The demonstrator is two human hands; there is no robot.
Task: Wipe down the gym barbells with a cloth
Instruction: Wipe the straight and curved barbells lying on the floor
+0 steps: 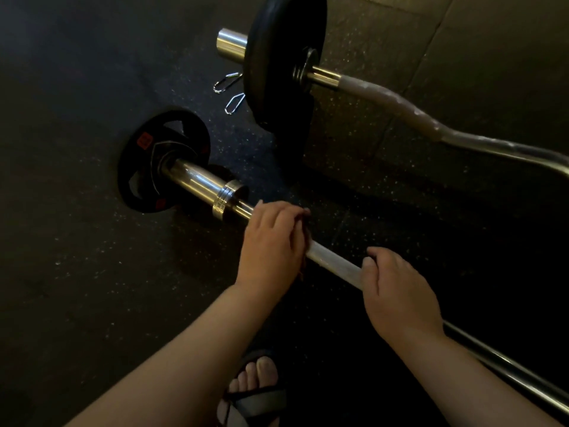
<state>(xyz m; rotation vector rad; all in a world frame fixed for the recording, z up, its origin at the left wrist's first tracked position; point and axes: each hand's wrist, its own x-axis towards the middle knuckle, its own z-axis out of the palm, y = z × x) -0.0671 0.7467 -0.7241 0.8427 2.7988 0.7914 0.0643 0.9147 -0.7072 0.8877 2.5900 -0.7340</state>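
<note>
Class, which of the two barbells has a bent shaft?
The farther chrome barbell with the large black plate; the nearer barbell, gripped by the left hand and right hand, is straight.

The dark, speckled rubber floor (77, 272) carries the straight barbell (332, 266) on its small plate (144, 161), the bent bar (400, 109) on its large plate (277, 57), two spring clips (229, 89) beside it, and a sandalled foot (255, 386).

Speckled rubber floor (77, 272), two spring clips (227, 82), sandalled foot (255, 386)

Dim light falls on dark speckled rubber floor (77, 272).
</note>
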